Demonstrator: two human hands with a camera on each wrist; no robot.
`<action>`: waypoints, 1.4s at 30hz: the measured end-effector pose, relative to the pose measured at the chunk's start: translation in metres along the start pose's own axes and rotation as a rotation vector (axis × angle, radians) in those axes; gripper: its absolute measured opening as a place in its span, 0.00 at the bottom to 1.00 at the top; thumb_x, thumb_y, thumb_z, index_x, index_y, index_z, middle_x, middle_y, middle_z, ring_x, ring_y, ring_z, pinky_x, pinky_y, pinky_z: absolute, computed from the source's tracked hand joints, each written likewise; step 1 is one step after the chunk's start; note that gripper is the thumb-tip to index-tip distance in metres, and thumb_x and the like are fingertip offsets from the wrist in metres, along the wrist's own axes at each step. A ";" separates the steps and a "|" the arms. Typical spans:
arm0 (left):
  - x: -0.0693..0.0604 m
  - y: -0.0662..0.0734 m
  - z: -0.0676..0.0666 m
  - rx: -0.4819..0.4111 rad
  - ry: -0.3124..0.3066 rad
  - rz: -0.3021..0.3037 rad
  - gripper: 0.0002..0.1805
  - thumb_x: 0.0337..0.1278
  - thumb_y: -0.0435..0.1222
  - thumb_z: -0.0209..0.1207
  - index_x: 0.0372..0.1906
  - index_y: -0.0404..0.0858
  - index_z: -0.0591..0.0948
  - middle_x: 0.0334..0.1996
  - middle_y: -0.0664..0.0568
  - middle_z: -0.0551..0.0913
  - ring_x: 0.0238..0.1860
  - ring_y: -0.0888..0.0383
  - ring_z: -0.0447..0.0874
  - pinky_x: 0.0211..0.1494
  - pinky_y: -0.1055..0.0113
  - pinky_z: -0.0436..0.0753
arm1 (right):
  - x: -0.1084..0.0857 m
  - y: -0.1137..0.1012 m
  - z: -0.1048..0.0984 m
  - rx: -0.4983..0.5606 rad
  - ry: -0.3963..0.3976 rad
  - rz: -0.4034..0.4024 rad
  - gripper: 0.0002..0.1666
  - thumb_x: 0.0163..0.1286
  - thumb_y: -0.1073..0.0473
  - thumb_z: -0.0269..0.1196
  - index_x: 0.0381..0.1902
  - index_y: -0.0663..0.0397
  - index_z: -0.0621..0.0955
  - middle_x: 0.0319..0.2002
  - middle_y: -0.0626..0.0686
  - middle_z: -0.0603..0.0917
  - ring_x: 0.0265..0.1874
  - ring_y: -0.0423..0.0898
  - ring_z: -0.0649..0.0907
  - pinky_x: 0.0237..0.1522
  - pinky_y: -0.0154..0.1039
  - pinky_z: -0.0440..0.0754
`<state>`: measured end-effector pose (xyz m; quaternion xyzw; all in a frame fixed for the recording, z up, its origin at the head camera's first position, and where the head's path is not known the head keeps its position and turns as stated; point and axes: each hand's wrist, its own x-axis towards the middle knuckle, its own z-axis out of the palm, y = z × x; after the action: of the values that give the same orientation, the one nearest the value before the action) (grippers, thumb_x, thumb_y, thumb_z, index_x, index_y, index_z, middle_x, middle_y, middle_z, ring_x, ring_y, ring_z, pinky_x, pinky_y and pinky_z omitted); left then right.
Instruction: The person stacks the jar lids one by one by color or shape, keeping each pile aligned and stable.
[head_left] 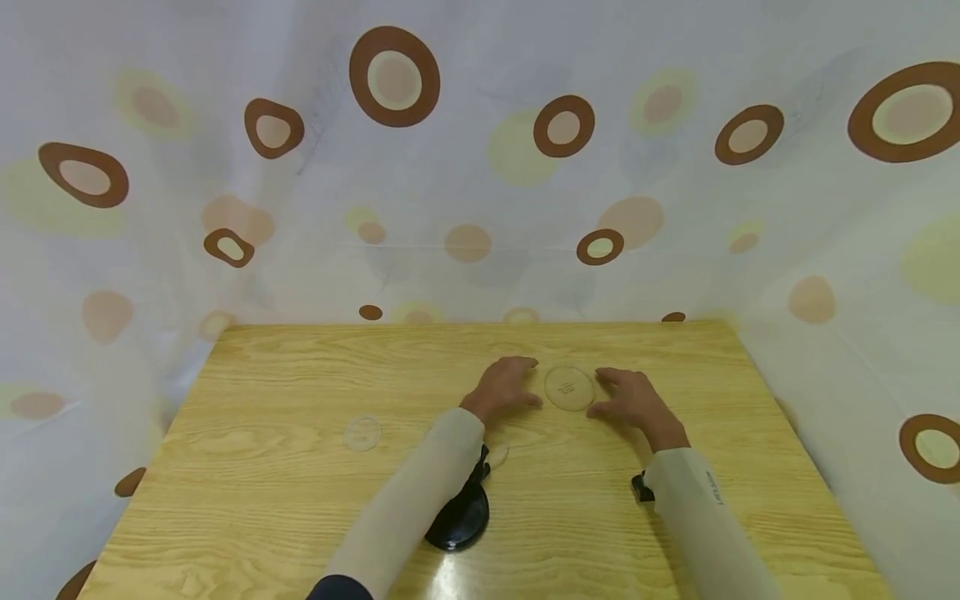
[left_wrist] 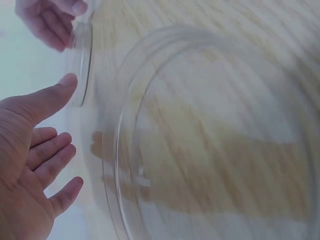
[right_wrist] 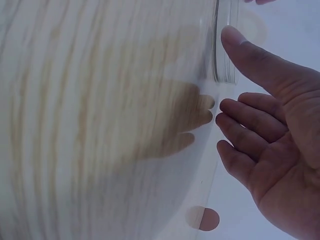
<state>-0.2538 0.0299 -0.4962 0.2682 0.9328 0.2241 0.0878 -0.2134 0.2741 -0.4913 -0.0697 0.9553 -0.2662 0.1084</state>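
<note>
A clear, shallow round dish (head_left: 569, 388), like a petri dish, lies on the wooden table with small dark writing in its middle. To its left is my left hand (head_left: 504, 387), fingers spread and a small gap between them and the rim. On the other side my right hand (head_left: 636, 404) curves loosely, fingertips very near the rim; whether they touch, I cannot tell. Both palms face the dish. In the right wrist view, the thumb stands by the dish's side wall (right_wrist: 225, 45). Neither hand holds anything.
Another clear round dish (head_left: 363, 434) lies further left on the table (head_left: 285, 500). A third clear dish (head_left: 498, 454) sits partly hidden beside my left wrist. Below it is a glossy black round object (head_left: 460, 518), partly behind the left sleeve. A patterned curtain (head_left: 465, 167) stands behind the table.
</note>
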 end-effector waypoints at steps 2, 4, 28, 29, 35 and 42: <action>0.002 0.004 0.002 0.005 -0.002 0.002 0.38 0.46 0.48 0.70 0.64 0.38 0.72 0.62 0.49 0.76 0.64 0.53 0.73 0.67 0.63 0.72 | 0.001 0.000 -0.001 0.005 -0.005 -0.001 0.48 0.53 0.48 0.72 0.66 0.66 0.67 0.65 0.68 0.68 0.65 0.68 0.65 0.63 0.63 0.66; 0.004 0.007 0.004 0.000 0.001 0.000 0.38 0.47 0.47 0.70 0.64 0.38 0.72 0.62 0.50 0.76 0.64 0.53 0.73 0.67 0.63 0.72 | 0.001 0.000 -0.001 0.016 -0.006 -0.002 0.48 0.53 0.49 0.72 0.66 0.66 0.67 0.65 0.68 0.68 0.65 0.68 0.65 0.63 0.63 0.66; 0.011 0.020 0.018 -0.056 0.025 -0.026 0.35 0.48 0.44 0.69 0.63 0.39 0.73 0.62 0.50 0.76 0.63 0.52 0.74 0.66 0.61 0.73 | 0.002 -0.007 0.003 0.008 0.011 -0.010 0.45 0.54 0.53 0.72 0.65 0.65 0.69 0.64 0.68 0.70 0.65 0.67 0.66 0.63 0.62 0.66; 0.011 0.021 0.018 -0.055 0.027 -0.025 0.36 0.48 0.44 0.69 0.63 0.39 0.73 0.62 0.50 0.76 0.63 0.53 0.74 0.66 0.61 0.73 | 0.002 -0.007 0.003 0.006 0.013 -0.011 0.44 0.54 0.53 0.72 0.65 0.65 0.69 0.64 0.68 0.70 0.65 0.67 0.67 0.63 0.62 0.66; 0.011 0.023 0.016 -0.062 0.029 -0.033 0.36 0.48 0.44 0.70 0.63 0.39 0.73 0.62 0.50 0.76 0.63 0.53 0.74 0.65 0.61 0.73 | 0.003 -0.007 0.004 0.005 0.024 -0.014 0.44 0.54 0.53 0.72 0.65 0.65 0.70 0.63 0.67 0.71 0.64 0.67 0.67 0.63 0.62 0.67; 0.007 0.027 0.016 -0.083 0.019 -0.044 0.35 0.48 0.43 0.69 0.63 0.39 0.73 0.62 0.50 0.76 0.62 0.52 0.74 0.65 0.60 0.73 | -0.001 -0.008 0.004 -0.023 0.011 -0.003 0.44 0.55 0.52 0.72 0.65 0.65 0.69 0.64 0.67 0.71 0.64 0.67 0.68 0.63 0.62 0.68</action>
<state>-0.2430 0.0598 -0.4978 0.2414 0.9293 0.2629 0.0950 -0.2110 0.2654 -0.4898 -0.0710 0.9587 -0.2558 0.1018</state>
